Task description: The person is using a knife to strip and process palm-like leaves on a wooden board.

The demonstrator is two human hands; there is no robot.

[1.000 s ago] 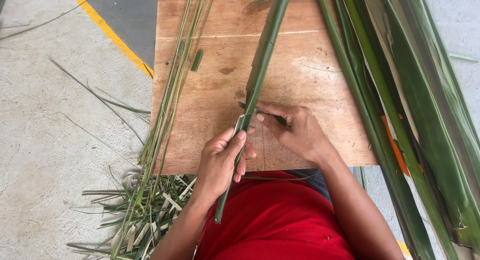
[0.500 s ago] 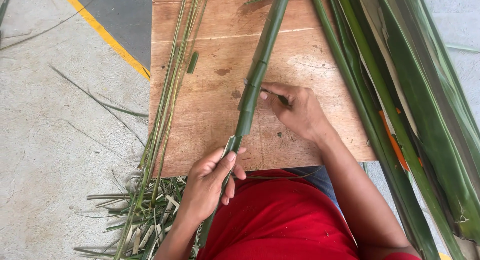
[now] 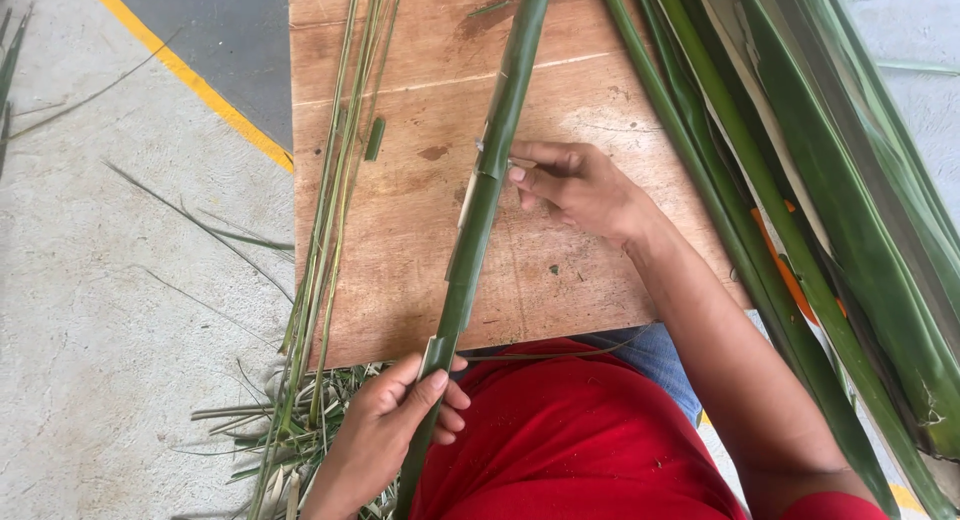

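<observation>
A long green folded palm leaf (image 3: 487,170) lies lengthwise over a brown wooden table (image 3: 570,280), from the far edge down past my lap. My left hand (image 3: 385,430) grips the leaf's near end just off the table's front edge. My right hand (image 3: 575,185) rests mid-table with its fingers pinched against the leaf's right side; a small blade may be in it, but I cannot make it out. A pale strip is split along the leaf between my two hands.
Thin green midrib strips (image 3: 340,180) lie along the table's left side. Leaf scraps (image 3: 270,430) pile on the concrete floor at lower left. A bundle of broad green leaves (image 3: 820,200) covers the right side. A yellow floor line (image 3: 190,75) runs at upper left.
My right hand has slid away from me up the leaf. My left hand has pulled the near end back toward my lap, lengthening the split.
</observation>
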